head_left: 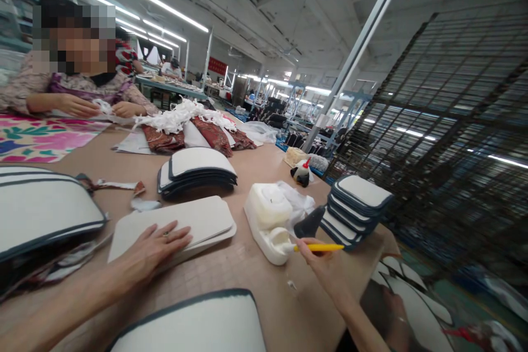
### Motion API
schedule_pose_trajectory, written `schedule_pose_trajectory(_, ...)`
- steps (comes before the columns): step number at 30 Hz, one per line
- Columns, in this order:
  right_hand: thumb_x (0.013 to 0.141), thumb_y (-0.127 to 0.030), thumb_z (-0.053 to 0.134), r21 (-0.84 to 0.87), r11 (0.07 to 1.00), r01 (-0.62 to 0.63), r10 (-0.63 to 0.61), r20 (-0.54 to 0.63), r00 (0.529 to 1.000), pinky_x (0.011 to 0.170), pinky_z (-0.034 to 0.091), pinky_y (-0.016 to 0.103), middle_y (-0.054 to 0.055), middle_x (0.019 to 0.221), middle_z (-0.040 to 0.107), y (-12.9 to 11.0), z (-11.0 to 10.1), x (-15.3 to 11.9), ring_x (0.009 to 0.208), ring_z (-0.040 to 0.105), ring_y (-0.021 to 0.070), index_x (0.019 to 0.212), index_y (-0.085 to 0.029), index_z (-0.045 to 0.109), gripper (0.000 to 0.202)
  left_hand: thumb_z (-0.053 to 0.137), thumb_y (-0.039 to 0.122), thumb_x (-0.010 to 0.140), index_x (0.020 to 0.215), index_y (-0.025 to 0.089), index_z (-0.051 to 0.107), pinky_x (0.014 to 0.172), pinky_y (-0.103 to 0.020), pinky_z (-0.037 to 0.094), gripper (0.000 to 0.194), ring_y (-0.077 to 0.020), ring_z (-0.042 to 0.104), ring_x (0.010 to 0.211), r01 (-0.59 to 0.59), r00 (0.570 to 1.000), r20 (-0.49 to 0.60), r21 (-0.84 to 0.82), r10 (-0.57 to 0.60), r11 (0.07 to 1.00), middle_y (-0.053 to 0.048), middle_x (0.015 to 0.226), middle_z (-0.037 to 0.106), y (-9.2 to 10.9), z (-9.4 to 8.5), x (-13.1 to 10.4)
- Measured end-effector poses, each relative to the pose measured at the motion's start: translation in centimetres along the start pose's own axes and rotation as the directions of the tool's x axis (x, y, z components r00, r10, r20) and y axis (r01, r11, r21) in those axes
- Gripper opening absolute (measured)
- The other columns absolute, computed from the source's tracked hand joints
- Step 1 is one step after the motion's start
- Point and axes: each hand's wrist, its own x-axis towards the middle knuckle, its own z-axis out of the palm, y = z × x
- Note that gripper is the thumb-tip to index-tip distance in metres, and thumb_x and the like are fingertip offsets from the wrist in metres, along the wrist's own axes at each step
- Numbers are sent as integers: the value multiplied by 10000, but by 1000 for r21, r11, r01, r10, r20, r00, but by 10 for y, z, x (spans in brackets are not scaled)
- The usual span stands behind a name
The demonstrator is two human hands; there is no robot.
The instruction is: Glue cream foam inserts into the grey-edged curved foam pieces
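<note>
My left hand (160, 245) lies flat with spread fingers on a small pile of plain white panels (206, 220). Between the fingers of my right hand (311, 256) is a yellow brush (325, 247), its tip pointing left at the small round cup of a white glue container (268, 209). A white panel with a dark edge (206, 324) lies nearest to me. Dark-edged white panels are stacked beyond my left hand (202, 168), at the far left (45, 203) and right of the container (357, 209).
Across the brown table (251, 168), a person (82, 82) handles white strips. Red patterned cloth (210, 135) lies under a heap of white strips (185, 113). A red-capped bottle (303, 172) stands near the far edge. A metal mesh rack (445, 121) rises at the right.
</note>
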Motion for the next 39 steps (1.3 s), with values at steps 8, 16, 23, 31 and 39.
schedule_pose_trajectory(8, 698, -479, 596, -90, 995, 34, -40, -60, 997, 523, 455, 280, 12, 566, 619, 0, -27, -4, 550, 582, 195, 717, -191, 684, 302, 388, 59, 736, 1301, 319, 460, 1000, -565, 260, 626, -314, 336, 1284, -24, 996, -87, -18, 23, 1000, -40, 1378, 449, -1, 3, -1)
schedule_pose_trajectory(16, 750, -184, 509, -273, 736, 620, -481, 434, 762, 624, 475, 289, 33, 724, 601, -9, -29, -12, 678, 597, 181, 802, -247, 691, 199, 400, 10, 697, 1112, 305, 587, 903, -416, 356, 543, -261, 504, 1076, -37, 984, -172, 15, 39, 999, -40, 1136, 593, 15, -17, -10)
schedule_pose_trajectory(23, 704, -382, 563, -225, 890, 397, -385, 97, 918, 562, 504, 297, 20, 697, 683, 11, -36, -14, 623, 623, 209, 735, -290, 702, 169, 405, -13, 732, 1151, 267, 551, 998, -374, 319, 525, -209, 468, 1171, -95, 983, -165, -49, 85, 994, -22, 1222, 574, 20, -20, -19)
schedule_pose_trajectory(31, 641, -523, 620, 51, 991, 126, -130, 106, 986, 466, 471, 299, 21, 515, 599, -61, 2, 24, 482, 566, 201, 756, -229, 708, 328, 400, -38, 779, 1296, 181, 455, 997, -587, 301, 564, -369, 321, 1284, 153, 988, -29, 56, -152, 987, -131, 1388, 415, 41, -19, -47)
schedule_pose_trajectory(39, 706, -483, 593, 451, 873, 186, -423, 511, 748, 439, 370, 235, -40, 493, 485, -187, 186, 19, 452, 453, 114, 724, -170, 623, 315, 578, 61, 720, 1294, 264, 454, 925, -723, 259, 621, -469, 293, 1261, 107, 990, -81, -80, -114, 991, -132, 1371, 436, 32, 3, -51)
